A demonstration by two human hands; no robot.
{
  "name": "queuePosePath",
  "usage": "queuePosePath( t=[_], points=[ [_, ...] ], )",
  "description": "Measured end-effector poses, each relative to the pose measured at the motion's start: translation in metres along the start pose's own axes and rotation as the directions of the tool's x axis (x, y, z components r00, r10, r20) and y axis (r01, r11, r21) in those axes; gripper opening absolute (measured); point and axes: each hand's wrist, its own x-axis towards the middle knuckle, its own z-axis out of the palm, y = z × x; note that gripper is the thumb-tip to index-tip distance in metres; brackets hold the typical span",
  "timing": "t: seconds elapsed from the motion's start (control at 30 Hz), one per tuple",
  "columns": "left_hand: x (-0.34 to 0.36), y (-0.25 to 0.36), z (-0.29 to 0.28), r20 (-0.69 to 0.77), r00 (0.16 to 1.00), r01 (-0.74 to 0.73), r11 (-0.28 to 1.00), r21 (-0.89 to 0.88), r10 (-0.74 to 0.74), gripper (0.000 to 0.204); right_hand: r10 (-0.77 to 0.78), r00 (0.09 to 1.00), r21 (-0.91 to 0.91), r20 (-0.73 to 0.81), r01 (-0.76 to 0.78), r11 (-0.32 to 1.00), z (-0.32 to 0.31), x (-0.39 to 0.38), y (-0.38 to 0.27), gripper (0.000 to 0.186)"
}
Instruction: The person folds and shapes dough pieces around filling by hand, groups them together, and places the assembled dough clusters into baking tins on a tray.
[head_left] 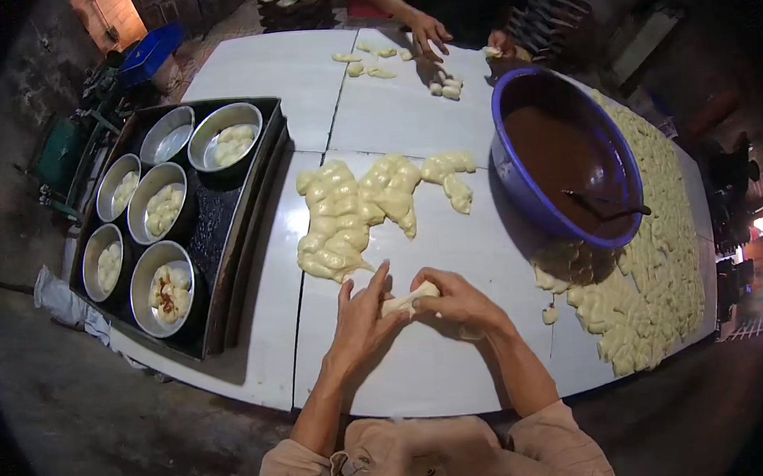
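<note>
A white table (426,367) is filling most of the view. A broad spread of pale dough (656,245) is covering its edge at 3 to 4 o'clock. A dark tray (207,215) is sitting at 9 to 10 o'clock. At 2 o'clock, a purple-blue basin (515,184) is holding a brown mixture (561,146) and a dark-handled utensil (610,211). Near the centre, toward 10 to 12 o'clock, a lumpy dough slab (336,215) is lying flat. Six round metal tins (173,252) are standing in the tray, several holding dough lumps. At 12 to 1 o'clock, another person's hand (429,33) is reaching over small dough pieces (449,90). At 6 o'clock, the wearer's right hand (461,301) is pinching one end of a small dough piece (404,303); the left hand (365,314) is touching the other end, fingers extending toward 12 o'clock, though whether it is gripping cannot be told.
</note>
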Motion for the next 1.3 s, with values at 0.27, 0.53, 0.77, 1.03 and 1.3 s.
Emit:
queuePosePath(
  t=[0.27, 0.53, 0.77, 1.03, 1.3],
  points=[
    [0.006, 0.023, -0.002, 0.117, 0.992, 0.025, 0.994, 0.103, -0.038, 0.102, -0.045, 0.998, 0.023, 0.052, 0.044, 0.999, 0.012, -0.002, 0.006, 0.033],
    [0.008, 0.028, 0.016, 0.003, 0.999, -0.037, 0.978, 0.207, 0.037, 0.041, -0.287, 0.95, -0.259, -0.127, 0.247, 0.934, 0.006, -0.007, 0.009, 0.03],
    [-0.002, 0.019, 0.032, -0.057, 0.987, -0.127, 0.943, 0.307, 0.152, 0.022, -0.047, 0.994, -0.017, -0.102, 0.046, 0.999, 0.002, -0.016, 0.007, 0.023],
    [-0.003, 0.014, 0.036, -0.033, 0.989, -0.108, 0.868, 0.485, 0.141, 0.051, -0.215, 0.951, 0.448, -0.224, 0.296, 0.844, -0.025, -0.069, -0.012, 0.031],
    [0.024, 0.065, 0.031, 0.201, 0.96, 0.275, 0.773, -0.572, -0.193, 0.035, -0.139, 0.946, 0.505, -0.291, 0.276, 0.818, -0.019, -0.062, 0.021, 0.034]
  ],
)
